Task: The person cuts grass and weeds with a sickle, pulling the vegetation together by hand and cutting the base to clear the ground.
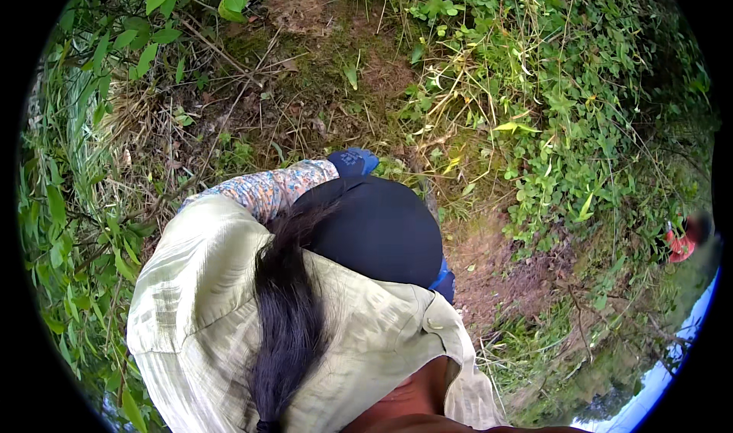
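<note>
My left hand [356, 161] wears a blue and dark navy work glove. It reaches out from a patterned oversleeve [279, 189], low over the ground just past a smooth, rounded black shape [378, 231], perhaps my knee. Its fingers look curled in, and whatever lies under them is hidden. A small patch of blue and navy, apparently my right glove [444, 282], peeks out beside the black shape; its fingers are out of sight. My pale yellow-green shirt [206, 280] and a dark ponytail [290, 311] hide much of the space in front of me.
Leafy green plants [557, 120] spread over the right side. Reddish bare soil [496, 273] shows right of my body. Dry twigs [237, 70] and dead leaves lie ahead. Bushy leaves [61, 234] line the left. A person in red [678, 243] is at the far right edge.
</note>
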Available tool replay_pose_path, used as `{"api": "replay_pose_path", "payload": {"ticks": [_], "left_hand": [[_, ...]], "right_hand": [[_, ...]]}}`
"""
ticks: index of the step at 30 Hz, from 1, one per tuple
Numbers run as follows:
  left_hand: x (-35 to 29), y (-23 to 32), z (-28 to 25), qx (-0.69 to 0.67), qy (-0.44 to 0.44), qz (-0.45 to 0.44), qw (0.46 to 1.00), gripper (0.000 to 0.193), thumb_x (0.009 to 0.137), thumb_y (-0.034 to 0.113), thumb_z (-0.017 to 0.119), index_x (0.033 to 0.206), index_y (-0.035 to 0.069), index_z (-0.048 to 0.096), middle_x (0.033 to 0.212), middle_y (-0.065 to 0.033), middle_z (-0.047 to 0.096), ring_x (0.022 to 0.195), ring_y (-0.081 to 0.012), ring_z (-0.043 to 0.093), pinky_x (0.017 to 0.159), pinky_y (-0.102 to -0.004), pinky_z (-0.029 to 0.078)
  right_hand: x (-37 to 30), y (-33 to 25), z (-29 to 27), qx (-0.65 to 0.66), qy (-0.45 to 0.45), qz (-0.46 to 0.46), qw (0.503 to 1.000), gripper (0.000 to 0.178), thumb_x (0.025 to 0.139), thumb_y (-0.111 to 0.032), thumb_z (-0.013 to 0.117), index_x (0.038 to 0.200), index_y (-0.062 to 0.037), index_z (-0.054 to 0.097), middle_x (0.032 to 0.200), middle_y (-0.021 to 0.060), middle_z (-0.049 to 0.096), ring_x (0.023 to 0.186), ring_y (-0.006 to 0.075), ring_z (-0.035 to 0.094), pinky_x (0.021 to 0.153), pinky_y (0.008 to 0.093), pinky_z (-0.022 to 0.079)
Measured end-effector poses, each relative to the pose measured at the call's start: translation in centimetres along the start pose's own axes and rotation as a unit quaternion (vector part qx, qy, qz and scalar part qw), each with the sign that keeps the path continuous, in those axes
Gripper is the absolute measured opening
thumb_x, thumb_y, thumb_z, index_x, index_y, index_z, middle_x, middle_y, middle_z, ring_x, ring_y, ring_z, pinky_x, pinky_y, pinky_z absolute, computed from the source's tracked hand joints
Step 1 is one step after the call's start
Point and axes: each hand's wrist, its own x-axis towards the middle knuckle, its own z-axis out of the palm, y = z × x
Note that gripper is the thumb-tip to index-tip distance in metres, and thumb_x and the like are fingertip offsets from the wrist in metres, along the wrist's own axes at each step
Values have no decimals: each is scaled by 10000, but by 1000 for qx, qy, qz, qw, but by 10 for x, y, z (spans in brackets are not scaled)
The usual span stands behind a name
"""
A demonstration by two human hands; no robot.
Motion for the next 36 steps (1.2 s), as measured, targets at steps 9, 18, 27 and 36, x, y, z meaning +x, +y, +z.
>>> {"api": "replay_pose_path", "payload": {"ticks": [9, 18, 27, 36], "left_hand": [[-69, -38, -125, 55, 369, -187, 909, 688, 661, 354, 826, 1238, 96, 553, 1505, -155, 284, 1398, -381, 231, 1091, -535, 279], [-51, -50, -63, -15, 308, -8, 951, 606, 675, 291, 814, 1124, 15, 514, 1123, -205, 566, 1096, -385, 521, 942, -451, 431], [-27, 23, -33, 73, 214, 191, 955, 728, 620, 260, 796, 1245, 66, 477, 1288, -154, 480, 1159, -375, 490, 966, -455, 435], [49, 25, -93, -170, 413, -61, 893, 1201, 568, 344, 884, 1470, 11, 165, 1491, -235, 239, 1359, -404, 289, 1123, -424, 299]], "right_hand": [[159, -151, 54, -87, 113, -379, 914, 328, 965, -265, 497, 1090, 18, 604, 864, 261, 650, 803, 415, 634, 692, 453, 498], [35, -81, 27, -65, -72, -101, 990, 323, 958, -242, 519, 1146, 8, 600, 902, 220, 659, 822, 325, 627, 704, 409, 496], [-33, -40, -21, 8, 65, -42, 997, 311, 971, -191, 523, 1203, 6, 588, 909, 113, 672, 750, 112, 594, 687, 286, 488], [143, -121, 4, -170, 161, -312, 921, 355, 946, -252, 523, 1195, -12, 602, 1024, 240, 653, 911, 385, 639, 795, 438, 517]]}}
